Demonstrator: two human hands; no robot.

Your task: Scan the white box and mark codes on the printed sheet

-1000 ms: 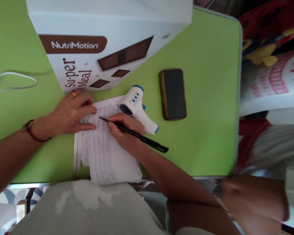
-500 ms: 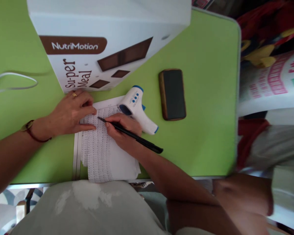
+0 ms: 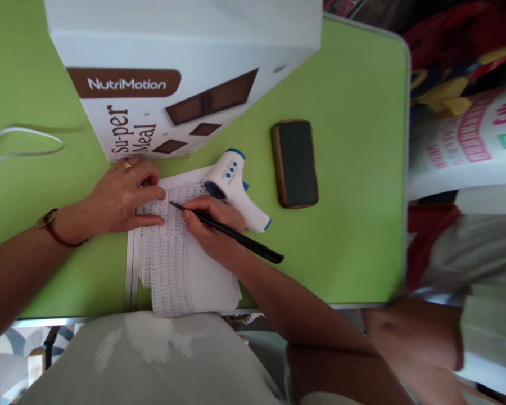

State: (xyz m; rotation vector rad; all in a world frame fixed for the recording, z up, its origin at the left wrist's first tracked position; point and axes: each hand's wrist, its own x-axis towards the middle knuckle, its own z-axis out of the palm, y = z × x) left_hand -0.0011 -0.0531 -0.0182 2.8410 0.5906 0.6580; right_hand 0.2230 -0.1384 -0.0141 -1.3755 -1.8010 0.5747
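Green tabletop (image 3: 354,197): one small shift noted

Largest item on it is the white box (image 3: 185,62), at the far side, with no displacement that I can find against half a second ago. Nearer me lie the papers (image 3: 213,281), a loose stack directly in front of my body, bearing columns of small handwriting that I cannot read, with a blank area on the right of the top sheet.

My left hand (image 3: 129,194) lies at the foot of the box, thumb and forefinger spread apart over the papers and gripping nothing; its position matches the earlier view. My right hand (image 3: 213,225) is clamped on the pen.

Thermometer (image 3: 231,188), white and blue, lies over the papers' upper right corner, beside my right hand; contact between them cannot be confirmed. Phone (image 3: 297,163), dark screen up, lies apart to the right.

Smallest is the black pen (image 3: 253,244), and here is the change: its tip now sits slightly farther from my left forefinger. I judge this a writing stroke within the same patch of handwriting.
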